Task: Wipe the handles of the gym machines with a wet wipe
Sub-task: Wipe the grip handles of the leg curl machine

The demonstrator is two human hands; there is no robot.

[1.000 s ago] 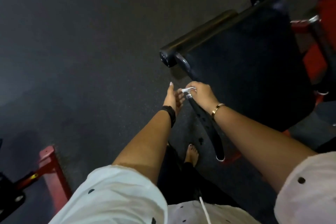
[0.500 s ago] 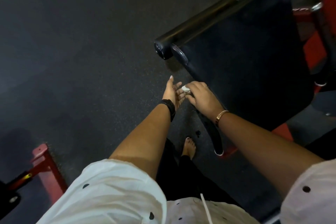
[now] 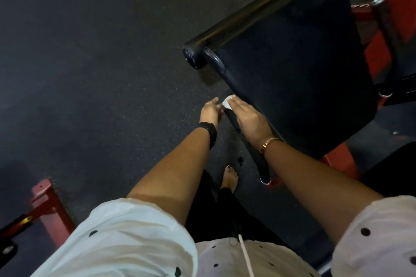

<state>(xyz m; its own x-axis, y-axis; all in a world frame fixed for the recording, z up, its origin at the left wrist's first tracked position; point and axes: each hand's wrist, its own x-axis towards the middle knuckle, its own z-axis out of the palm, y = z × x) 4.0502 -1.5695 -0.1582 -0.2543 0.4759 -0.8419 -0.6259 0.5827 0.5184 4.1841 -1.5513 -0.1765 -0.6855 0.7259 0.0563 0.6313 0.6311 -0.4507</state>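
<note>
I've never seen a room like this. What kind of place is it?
Probably a gym: a black padded seat, a red metal frame and speckled rubber floor.

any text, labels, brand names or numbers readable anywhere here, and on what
None can be read.
Yellow mark on the red frame at lower left: too small and blurred to tell if it is lettering.
Red frame at upper right: faint pale marks, blurred, unreadable.
Black pad, handle, wet wipe: no print shows.
</note>
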